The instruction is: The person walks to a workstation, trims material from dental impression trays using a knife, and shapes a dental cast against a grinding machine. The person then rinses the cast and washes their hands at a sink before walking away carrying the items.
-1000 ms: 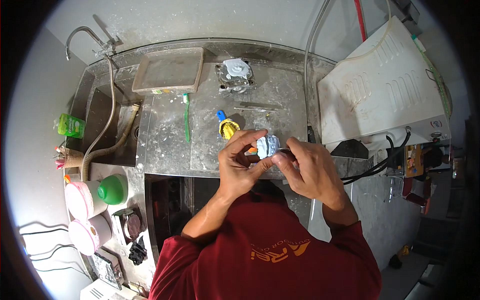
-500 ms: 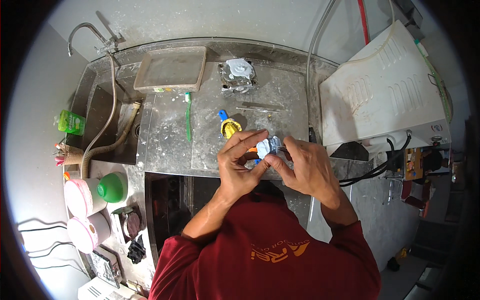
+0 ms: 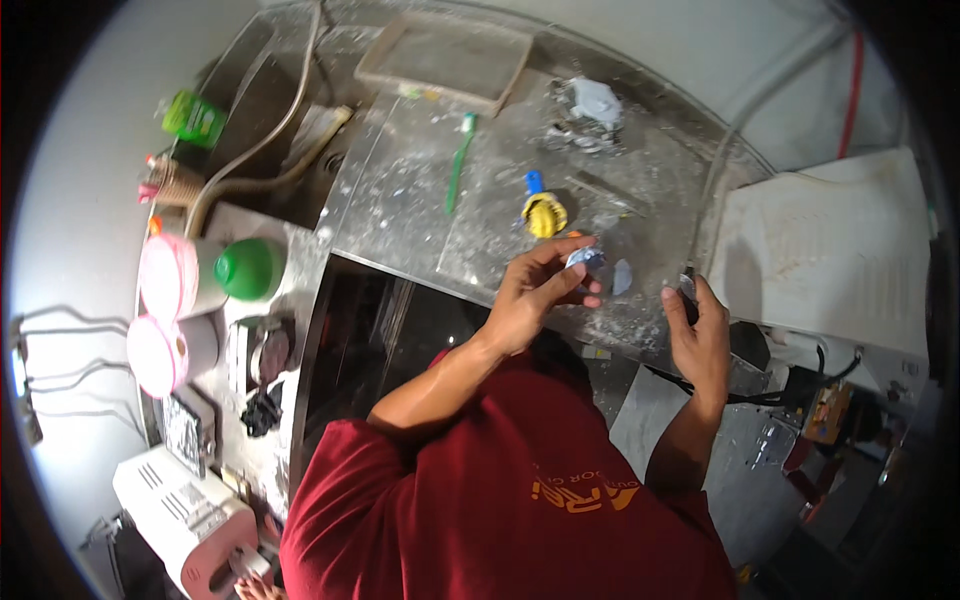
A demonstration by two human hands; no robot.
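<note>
My left hand (image 3: 535, 295) is closed round a small light-blue lump (image 3: 587, 260) that looks like a plaster dental cast. My right hand (image 3: 702, 335), apart from it at the right of the counter, grips a dark-handled tool (image 3: 688, 289); its working end cannot be made out. Between the hands a flat blue-grey piece (image 3: 622, 277) lies on the counter. Just beyond my left fingers sits a yellow dental impression (image 3: 545, 215) in a tray with a blue handle. Something orange shows partly behind those fingers.
A green toothbrush (image 3: 458, 165) and thin metal tools (image 3: 607, 194) lie on the dusty counter (image 3: 400, 215). Behind are a shallow tray (image 3: 445, 60) and a plaster-topped metal device (image 3: 590, 110). A white machine (image 3: 825, 265) stands right; a sink with hoses is left. Another person's hand (image 3: 258, 588) shows lower left.
My hands have parted. The right has let go of the blue lump and moved right onto the dark-handled tool; the left still holds the lump. The whole view has tilted and shifted.
</note>
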